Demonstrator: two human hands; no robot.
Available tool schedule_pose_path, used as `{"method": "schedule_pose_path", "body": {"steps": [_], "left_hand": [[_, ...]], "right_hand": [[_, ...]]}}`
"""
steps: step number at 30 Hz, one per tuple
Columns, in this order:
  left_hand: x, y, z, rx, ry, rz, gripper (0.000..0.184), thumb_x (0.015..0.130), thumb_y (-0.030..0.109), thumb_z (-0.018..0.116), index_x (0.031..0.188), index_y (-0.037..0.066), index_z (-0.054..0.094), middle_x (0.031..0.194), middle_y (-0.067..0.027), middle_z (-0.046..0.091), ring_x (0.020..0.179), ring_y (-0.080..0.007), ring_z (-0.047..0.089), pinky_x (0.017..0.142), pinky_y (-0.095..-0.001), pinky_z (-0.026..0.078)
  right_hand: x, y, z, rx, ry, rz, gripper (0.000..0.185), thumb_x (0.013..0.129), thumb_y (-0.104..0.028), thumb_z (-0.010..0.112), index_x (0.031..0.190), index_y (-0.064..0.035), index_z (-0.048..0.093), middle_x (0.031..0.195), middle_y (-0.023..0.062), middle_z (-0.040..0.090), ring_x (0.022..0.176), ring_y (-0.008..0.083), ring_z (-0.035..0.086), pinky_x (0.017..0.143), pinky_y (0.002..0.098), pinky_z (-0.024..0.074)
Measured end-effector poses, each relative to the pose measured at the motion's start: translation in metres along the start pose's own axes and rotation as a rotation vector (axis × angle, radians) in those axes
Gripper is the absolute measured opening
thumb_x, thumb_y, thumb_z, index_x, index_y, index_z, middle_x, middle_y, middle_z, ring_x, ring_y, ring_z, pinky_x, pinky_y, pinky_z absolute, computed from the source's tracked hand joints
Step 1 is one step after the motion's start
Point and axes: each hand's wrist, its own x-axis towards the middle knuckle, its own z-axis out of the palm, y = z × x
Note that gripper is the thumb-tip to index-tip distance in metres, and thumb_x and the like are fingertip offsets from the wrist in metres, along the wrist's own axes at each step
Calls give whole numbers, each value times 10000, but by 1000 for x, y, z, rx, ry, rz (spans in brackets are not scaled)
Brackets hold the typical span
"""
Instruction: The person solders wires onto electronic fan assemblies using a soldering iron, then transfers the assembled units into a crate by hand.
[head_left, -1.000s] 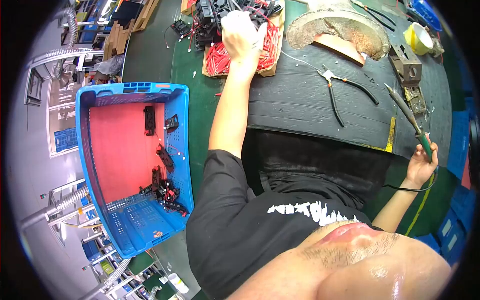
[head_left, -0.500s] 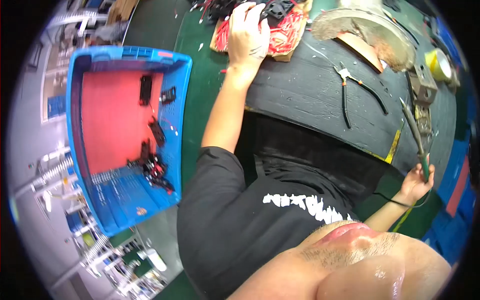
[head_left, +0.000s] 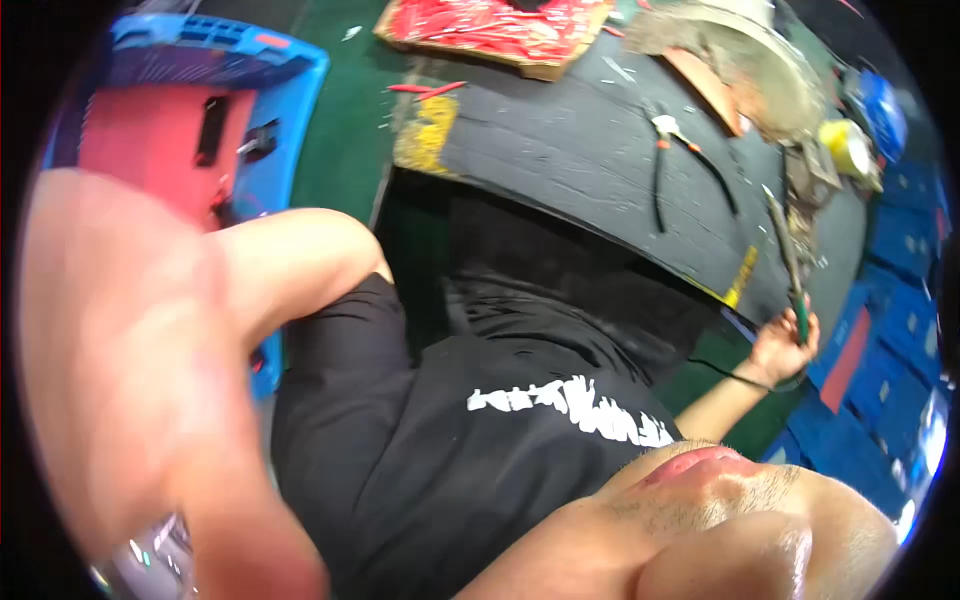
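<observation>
My left hand (head_left: 130, 370) is raised very close to the camera and badly blurred. Its fingers run out at the lower left edge, beside a shiny, clear-looking thing (head_left: 155, 560) I cannot make out, so their grip cannot be judged. At the right, my right hand (head_left: 785, 345) is closed around the green handle of a soldering iron (head_left: 788, 245), its metal tip pointing up over the dark bench (head_left: 560, 140). Pliers (head_left: 668, 130) with black and orange handles lie open on the bench. A cardboard tray (head_left: 545, 70) of red pieces sits at the bench's far side.
A blue crate (head_left: 310, 110) with a red bottom stands at the left, holding black parts (head_left: 210, 130). At the back right are a dusty, pale rounded thing (head_left: 790, 90), a yellow-and-white roll (head_left: 845, 150) and a metal block (head_left: 812, 175). Blue boxes (head_left: 850, 400) stand at the far right.
My left hand has left the tray of red pieces and come up close to the camera. The view has shifted, so bench and crate sit further left and higher. My right hand keeps the soldering iron.
</observation>
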Motion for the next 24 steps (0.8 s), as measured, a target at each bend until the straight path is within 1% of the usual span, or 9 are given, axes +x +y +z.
{"method": "schedule_pose_path", "body": {"steps": [9, 10, 11, 12, 13, 14, 15, 19, 24], "left_hand": [[4, 11, 8, -204, 65, 115, 127, 893, 70, 589, 934, -41, 632, 1026, -204, 651, 906, -298, 645, 679, -357, 565], [3, 11, 6, -196, 89, 132, 128, 894, 70, 588, 939, -41, 631, 1028, -204, 651, 906, -296, 644, 682, -356, 564], [2, 14, 3, -166, 101, 159, 129, 894, 70, 588, 944, -41, 630, 1030, -203, 651, 907, -295, 644, 684, -356, 562], [0, 12, -3, -132, 130, 186, 130, 895, 70, 587, 949, -41, 629, 1031, -203, 650, 908, -293, 643, 686, -355, 561], [-1, 11, -8, -125, 161, 213, 131, 896, 69, 586, 955, -41, 627, 1033, -202, 650, 908, -291, 643, 688, -354, 560], [-1, 4, -10, -114, 177, 210, 133, 896, 69, 585, 960, -40, 626, 1035, -202, 650, 909, -290, 643, 690, -353, 559], [-1, -4, -12, -104, 195, 208, 134, 897, 69, 585, 965, -40, 625, 1037, -201, 650, 909, -288, 642, 692, -352, 558], [-2, -24, -20, -62, 136, 219, 142, 900, 67, 582, 985, -39, 620, 1044, -200, 650, 912, -281, 640, 701, -349, 553], [-7, -40, -14, -1, 109, 191, 155, 903, 66, 578, 1011, -39, 614, 1053, -198, 649, 914, -273, 638, 712, -345, 547]], "right_hand": [[-2, 13, 5, 18, -192, -86, 217, 957, -222, 538, 1059, -47, 617, 1268, 209, 599, 844, 269, 675, 682, 291, 580], [-15, 13, 24, 9, -128, -59, 213, 953, -218, 550, 1074, -50, 601, 1244, 172, 613, 861, 267, 672, 700, 282, 577], [-14, 18, 43, -11, 346, -178, 193, 951, -225, 548, 1046, -60, 582, 1176, 160, 629, 854, 256, 673, 701, 273, 574], [-8, 24, 39, -104, 198, -245, 204, 946, -276, 563, 1004, -81, 572, 1150, 146, 623, 752, 190, 597, 540, 274, 481], [-4, 15, -1, -114, -74, -142, 196, 947, -269, 555, 983, -78, 578, 1117, 145, 633, 723, 189, 595, 516, 275, 476], [-10, 25, 14, -75, 203, -226, 192, 934, -279, 569, 938, -87, 578, 1059, 148, 650, 653, 183, 572, 467, 257, 440], [-15, 25, 33, -107, 237, -192, 184, 928, -276, 569, 918, -93, 573, 993, 135, 652, 618, 175, 567, 452, 250, 429], [-15, 15, 32, -323, 203, -162, 201, 943, -273, 560, 891, -79, 556, 970, 114, 665, 580, 122, 545, 482, 189, 438], [-11, 25, 27, -239, 205, -258, 217, 975, -311, 524, 940, -98, 505, 1065, 139, 664, 592, 167, 631, 459, 208, 483]]}}
